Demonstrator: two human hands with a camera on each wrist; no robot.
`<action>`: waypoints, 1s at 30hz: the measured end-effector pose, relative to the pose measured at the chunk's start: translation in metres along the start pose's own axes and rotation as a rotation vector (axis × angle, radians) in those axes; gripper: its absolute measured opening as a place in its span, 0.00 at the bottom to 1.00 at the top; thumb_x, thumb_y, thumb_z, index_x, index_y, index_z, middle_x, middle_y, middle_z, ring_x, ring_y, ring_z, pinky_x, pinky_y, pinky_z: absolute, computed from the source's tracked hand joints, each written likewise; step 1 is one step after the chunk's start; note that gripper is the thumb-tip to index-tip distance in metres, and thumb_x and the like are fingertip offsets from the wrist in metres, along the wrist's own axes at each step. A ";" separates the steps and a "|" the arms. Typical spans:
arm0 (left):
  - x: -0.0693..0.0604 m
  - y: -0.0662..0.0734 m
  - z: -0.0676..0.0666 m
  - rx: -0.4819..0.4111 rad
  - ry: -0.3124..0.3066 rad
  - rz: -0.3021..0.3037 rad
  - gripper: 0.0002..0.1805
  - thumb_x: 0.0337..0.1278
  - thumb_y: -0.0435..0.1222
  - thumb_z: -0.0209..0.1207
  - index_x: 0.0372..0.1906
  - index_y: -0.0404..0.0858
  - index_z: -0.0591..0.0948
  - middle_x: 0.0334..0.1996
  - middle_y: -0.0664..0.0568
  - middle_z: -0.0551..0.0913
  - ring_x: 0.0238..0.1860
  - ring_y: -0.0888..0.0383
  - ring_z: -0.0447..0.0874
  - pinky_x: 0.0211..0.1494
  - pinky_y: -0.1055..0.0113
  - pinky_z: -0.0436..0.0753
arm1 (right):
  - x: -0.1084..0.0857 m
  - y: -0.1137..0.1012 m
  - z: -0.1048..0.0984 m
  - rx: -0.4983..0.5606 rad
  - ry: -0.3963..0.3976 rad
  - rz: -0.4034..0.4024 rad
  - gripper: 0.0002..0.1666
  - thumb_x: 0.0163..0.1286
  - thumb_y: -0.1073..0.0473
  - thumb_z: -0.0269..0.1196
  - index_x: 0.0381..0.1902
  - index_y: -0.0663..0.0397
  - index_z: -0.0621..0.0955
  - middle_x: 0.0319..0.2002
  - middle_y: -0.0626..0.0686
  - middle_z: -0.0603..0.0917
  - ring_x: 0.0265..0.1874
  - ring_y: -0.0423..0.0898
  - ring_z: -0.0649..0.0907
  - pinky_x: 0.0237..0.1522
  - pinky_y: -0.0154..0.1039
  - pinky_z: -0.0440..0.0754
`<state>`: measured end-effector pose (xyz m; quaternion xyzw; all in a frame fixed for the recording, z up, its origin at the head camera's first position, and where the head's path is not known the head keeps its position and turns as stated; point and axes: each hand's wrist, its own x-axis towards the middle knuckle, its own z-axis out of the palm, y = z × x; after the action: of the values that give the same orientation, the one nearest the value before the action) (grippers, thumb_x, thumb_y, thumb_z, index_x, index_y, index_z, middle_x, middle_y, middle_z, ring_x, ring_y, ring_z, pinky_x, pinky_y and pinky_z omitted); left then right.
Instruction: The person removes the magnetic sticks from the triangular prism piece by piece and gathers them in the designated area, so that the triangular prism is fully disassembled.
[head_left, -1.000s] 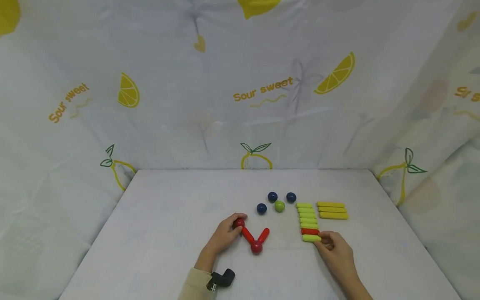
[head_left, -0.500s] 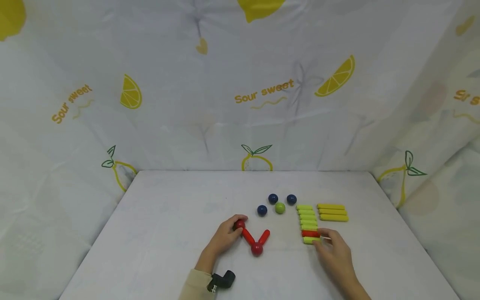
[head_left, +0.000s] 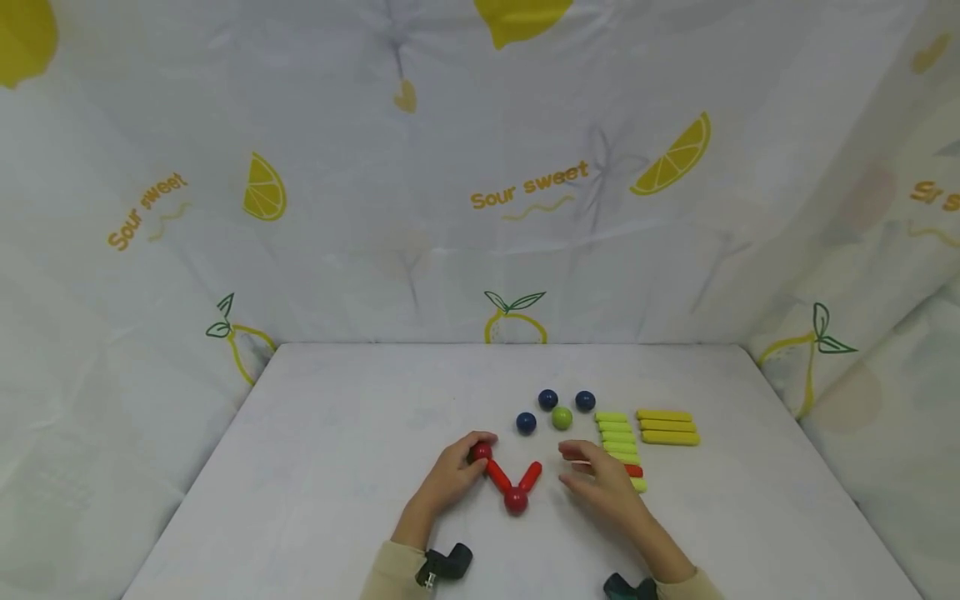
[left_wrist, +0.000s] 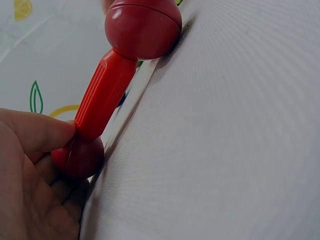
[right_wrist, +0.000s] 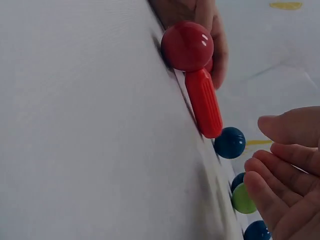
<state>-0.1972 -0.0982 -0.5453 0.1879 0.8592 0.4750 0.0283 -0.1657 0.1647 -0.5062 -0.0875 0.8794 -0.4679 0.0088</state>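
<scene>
In the head view my left hand grips a red ball at the left end of a V-shaped piece. Two red sticks meet at a second red ball, the V's point nearest me. The right stick's far end is bare, as the right wrist view shows on that red stick. My right hand, fingers relaxed and apart, hovers between the V and a row of light-green sticks. Nothing is between its fingers. It partly hides a red stick lying in that row.
Behind the hands lie several loose balls: dark blue ones around a green ball. Three yellow sticks lie side by side at the right. A patterned cloth rises at the table's back edge.
My right hand has left the near end of the stick row and moved left toward the V, holding nothing. My left hand stays on its red ball.
</scene>
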 end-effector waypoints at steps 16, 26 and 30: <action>0.001 0.000 0.001 0.014 -0.005 0.022 0.20 0.60 0.30 0.53 0.58 0.44 0.74 0.55 0.54 0.79 0.60 0.56 0.74 0.67 0.56 0.71 | 0.026 0.007 0.016 0.075 -0.291 -0.077 0.24 0.61 0.63 0.64 0.56 0.54 0.76 0.53 0.52 0.81 0.53 0.50 0.80 0.55 0.39 0.80; 0.001 -0.001 -0.001 0.024 0.003 0.035 0.20 0.60 0.31 0.52 0.58 0.44 0.74 0.55 0.54 0.79 0.61 0.55 0.74 0.67 0.56 0.71 | 0.027 0.013 0.022 0.010 -0.272 -0.116 0.21 0.59 0.60 0.66 0.52 0.45 0.80 0.51 0.43 0.81 0.50 0.45 0.78 0.52 0.30 0.78; 0.001 -0.001 -0.001 0.021 0.004 0.036 0.20 0.60 0.31 0.52 0.58 0.44 0.75 0.55 0.54 0.79 0.61 0.54 0.74 0.67 0.55 0.70 | 0.026 0.015 0.023 -0.006 -0.261 -0.128 0.19 0.59 0.61 0.66 0.50 0.44 0.80 0.48 0.42 0.81 0.48 0.43 0.78 0.52 0.32 0.78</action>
<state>-0.1984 -0.0995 -0.5458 0.2027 0.8607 0.4668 0.0162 -0.1916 0.1500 -0.5295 -0.2037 0.8646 -0.4497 0.0930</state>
